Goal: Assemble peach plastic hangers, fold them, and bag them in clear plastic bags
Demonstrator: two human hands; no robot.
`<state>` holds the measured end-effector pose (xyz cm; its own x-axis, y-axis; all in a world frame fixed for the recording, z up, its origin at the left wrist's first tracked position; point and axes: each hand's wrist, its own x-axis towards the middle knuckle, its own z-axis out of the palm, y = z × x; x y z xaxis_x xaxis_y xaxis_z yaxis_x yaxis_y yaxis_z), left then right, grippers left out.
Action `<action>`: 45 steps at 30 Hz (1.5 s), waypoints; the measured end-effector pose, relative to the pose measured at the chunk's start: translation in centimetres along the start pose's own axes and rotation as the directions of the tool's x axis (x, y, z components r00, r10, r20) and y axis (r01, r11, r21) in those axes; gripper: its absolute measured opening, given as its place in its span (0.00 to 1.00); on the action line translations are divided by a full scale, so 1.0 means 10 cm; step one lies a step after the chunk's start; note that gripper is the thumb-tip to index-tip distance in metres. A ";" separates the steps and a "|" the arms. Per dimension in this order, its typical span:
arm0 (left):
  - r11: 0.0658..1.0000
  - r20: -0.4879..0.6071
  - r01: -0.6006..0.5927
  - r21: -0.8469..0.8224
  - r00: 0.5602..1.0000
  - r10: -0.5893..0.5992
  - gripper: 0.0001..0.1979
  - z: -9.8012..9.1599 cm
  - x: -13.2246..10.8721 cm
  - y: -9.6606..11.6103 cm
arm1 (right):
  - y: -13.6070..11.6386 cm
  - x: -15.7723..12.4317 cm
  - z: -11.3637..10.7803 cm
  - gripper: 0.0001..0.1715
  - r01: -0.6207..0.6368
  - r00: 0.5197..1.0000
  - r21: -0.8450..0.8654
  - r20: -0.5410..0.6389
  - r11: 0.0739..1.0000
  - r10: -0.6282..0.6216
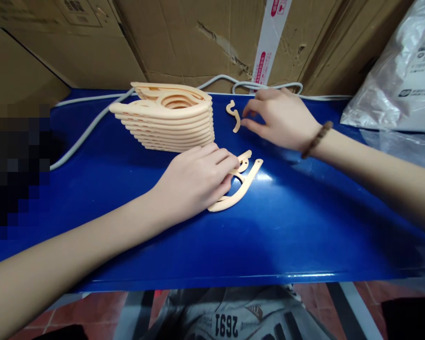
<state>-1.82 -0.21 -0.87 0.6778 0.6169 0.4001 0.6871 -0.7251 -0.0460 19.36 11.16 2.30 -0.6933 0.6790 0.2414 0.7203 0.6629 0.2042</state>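
My left hand (198, 179) lies curled over a peach plastic hanger piece (241, 186) flat on the blue table (269, 236), its fingers pressing down on the piece's upper end. My right hand (279, 118) reaches toward a small peach hook (233, 115) near the table's back edge; thumb and forefinger are close together just beside the hook, touching or nearly touching it. A brown bead bracelet sits on the right wrist. Left of the hook stands a stack of several peach hanger bodies (170, 118).
Cardboard boxes (198, 38) wall off the back. A grey cable (88, 127) runs along the table's back and left side. A white plastic bag (400, 80) sits at the right. A printed sack (233, 316) lies below the front edge on a tiled floor.
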 end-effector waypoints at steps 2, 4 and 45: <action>0.994 0.003 -0.076 0.075 0.997 0.076 0.10 -0.01 0.00 -0.02 | 0.02 0.23 0.08 0.29 -0.037 0.999 -0.057 0.014 0.998 0.038; 0.980 0.011 -0.134 0.147 0.991 0.133 0.11 -0.03 -0.01 -0.04 | -0.01 0.40 0.14 0.27 -0.056 0.998 -0.120 0.035 0.991 0.061; 0.957 -0.001 -0.084 -0.278 0.996 0.088 0.11 -0.01 -0.02 0.19 | -0.05 -1.00 -0.36 0.13 0.203 0.934 0.529 0.147 0.824 -0.325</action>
<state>-0.68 -1.75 -0.89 0.7351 0.5508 0.3954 0.5277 -0.8309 0.1764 26.05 2.92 3.19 -0.8847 0.4657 0.0199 0.4415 0.8509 -0.2848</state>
